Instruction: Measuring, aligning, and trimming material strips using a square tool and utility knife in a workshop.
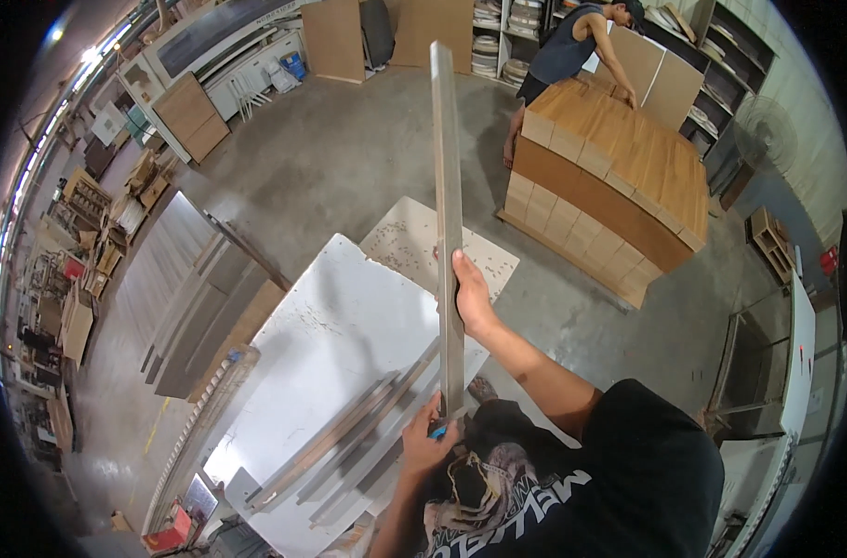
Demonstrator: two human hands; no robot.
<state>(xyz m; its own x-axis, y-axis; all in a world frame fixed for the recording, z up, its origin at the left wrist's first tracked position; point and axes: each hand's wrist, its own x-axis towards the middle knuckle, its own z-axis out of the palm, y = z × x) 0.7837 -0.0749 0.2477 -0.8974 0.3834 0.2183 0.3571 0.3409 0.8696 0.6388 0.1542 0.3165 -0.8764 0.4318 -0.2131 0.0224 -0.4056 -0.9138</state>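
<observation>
A long, narrow grey wooden strip point(449, 186) stands nearly upright in front of me, its lower end close to my body. My right hand point(473, 290) is closed around its middle, with the thumb along the edge. By the strip's lower end, my left hand point(426, 441) is closed on a small tool with a blue part point(438, 431); its exact kind is mostly hidden by the fingers. Below and to the left, several similar strips point(349, 437) lie side by side on a white-topped table point(321, 307).
Beyond the table lies a pale board point(410, 237) scattered with small bits. Stacked grey panels point(210, 307) stand at the left. At the far right, a person point(572, 56) leans over a large stack of wooden panels point(619, 149). A standing fan point(764, 135) is behind it.
</observation>
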